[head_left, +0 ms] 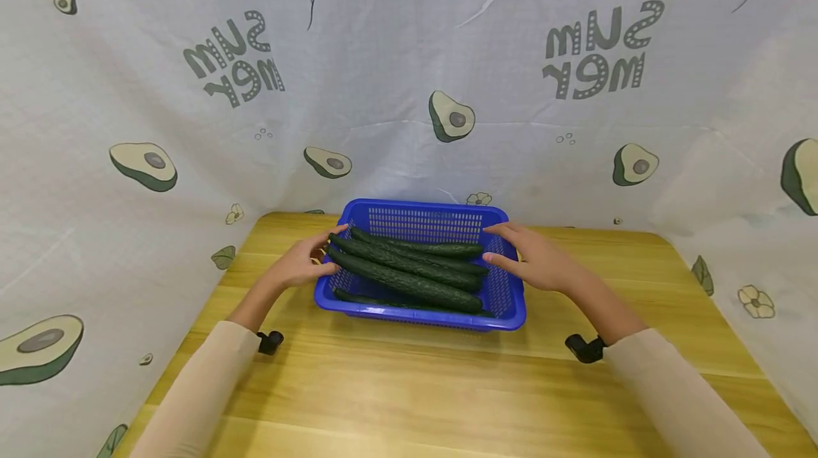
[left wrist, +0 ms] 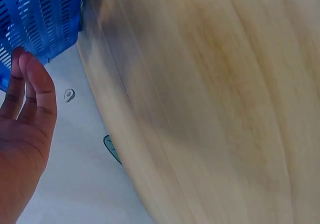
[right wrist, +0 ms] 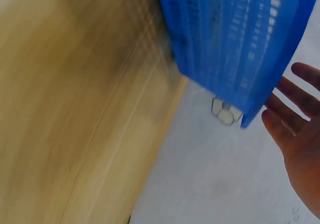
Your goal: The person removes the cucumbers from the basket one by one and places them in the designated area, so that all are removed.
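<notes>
A blue plastic basket stands on the wooden table with several long, dark green cucumbers lying across it. Two cucumber tips poke past its left rim. My left hand is at that end, thumb and fingers spread around the tips, fingertips right at the rim. In the left wrist view its fingers lie loosely bent against the slotted wall. On the other side, my right hand reaches over the right rim with fingers and thumb apart. The right wrist view has those fingers extended at the basket's edge.
The wooden table extends in front of the basket and to both sides. Close behind the basket hangs a white curtain printed with avocados. A black wrist mount juts from the right wrist, another from the left.
</notes>
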### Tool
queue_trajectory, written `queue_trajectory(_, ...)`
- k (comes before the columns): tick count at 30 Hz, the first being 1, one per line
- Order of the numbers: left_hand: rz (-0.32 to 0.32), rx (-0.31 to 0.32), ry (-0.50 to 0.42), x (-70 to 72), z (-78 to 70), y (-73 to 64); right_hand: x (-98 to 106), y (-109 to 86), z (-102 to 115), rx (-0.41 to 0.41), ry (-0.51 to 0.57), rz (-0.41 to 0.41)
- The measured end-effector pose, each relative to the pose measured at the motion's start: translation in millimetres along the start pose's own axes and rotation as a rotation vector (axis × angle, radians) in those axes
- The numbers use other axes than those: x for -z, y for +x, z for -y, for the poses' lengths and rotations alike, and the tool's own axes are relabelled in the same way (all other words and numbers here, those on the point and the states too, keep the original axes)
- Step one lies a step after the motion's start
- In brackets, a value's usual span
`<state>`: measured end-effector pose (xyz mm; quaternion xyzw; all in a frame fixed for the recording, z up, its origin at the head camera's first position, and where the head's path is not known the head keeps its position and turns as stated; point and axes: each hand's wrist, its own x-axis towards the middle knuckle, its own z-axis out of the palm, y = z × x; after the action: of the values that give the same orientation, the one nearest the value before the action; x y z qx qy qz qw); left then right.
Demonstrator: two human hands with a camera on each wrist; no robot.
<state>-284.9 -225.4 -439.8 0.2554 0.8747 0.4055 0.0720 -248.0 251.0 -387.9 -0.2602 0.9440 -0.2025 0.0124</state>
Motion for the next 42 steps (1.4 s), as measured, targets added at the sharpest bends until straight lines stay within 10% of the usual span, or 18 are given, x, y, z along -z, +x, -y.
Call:
queue_trajectory(28, -0.046, 0.095, -0.635, -26.0, -2.6, -2.4, -65.3, 37.0, 65.0, 0.103, 0.098, 0.131)
queue_trajectory(42, -0.081, 0.079, -0.760, -30.8, -0.1, -4.0, -74.7, 44.0, 74.5, 0.144, 0.033, 0.219)
